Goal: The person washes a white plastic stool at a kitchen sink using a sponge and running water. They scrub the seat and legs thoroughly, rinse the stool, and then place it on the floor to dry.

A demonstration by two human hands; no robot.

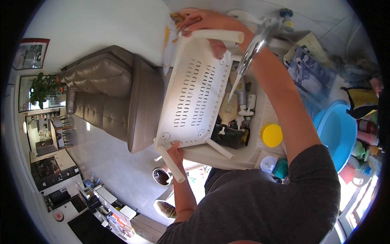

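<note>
A white plastic rack shelf (186, 100) with rows of curved slots and tube legs is held tilted above the left part of a sink (256, 143). My right hand (198, 23) grips its far end, beside a tube leg. At the near end my left hand (175, 152) holds the rim, fingers partly hidden by the shelf. A chrome faucet (256, 45) arches over the sink, with a thin pale stream of water (233, 88) below its spout. In the sink lie a cream pump bottle (228, 108), other pump bottles (240, 91) and a black plastic container (228, 137).
On the sink's right edge sits a yellow round lid (271, 135). A blue basin (336, 134) stands farther right, near a blue printed package (310, 70) and several bottles (365, 134). To the left is a brown leather sofa (122, 97); a bin (161, 176) stands on the floor.
</note>
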